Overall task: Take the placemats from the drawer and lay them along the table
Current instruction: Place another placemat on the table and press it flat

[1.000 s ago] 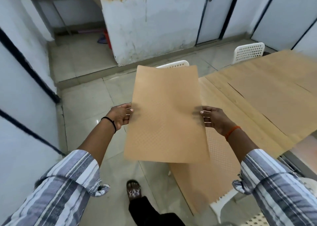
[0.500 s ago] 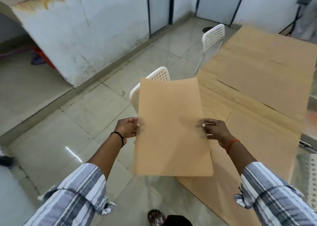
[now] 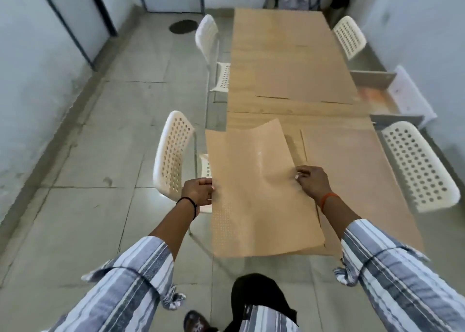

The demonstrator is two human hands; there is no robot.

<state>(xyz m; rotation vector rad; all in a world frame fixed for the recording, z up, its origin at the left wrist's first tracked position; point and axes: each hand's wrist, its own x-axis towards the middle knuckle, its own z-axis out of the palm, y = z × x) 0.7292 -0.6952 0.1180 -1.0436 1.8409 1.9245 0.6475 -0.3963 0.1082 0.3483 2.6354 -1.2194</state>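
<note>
Tan placemat (image 3: 254,195) held over the near left corner of the wooden table (image 3: 289,54), left hand (image 3: 198,193) pinching its left edge, right hand (image 3: 313,180) pinching its right edge, more mats (image 3: 352,170) lying flat on the table, white chair (image 3: 171,155) just left of the table

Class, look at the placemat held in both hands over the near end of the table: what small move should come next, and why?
Probably lower the held placemat flat onto the near left of the table. The left hand and right hand pinch its side edges, it sags in the air, and a laid placemat already fills the near right beside it.
</note>
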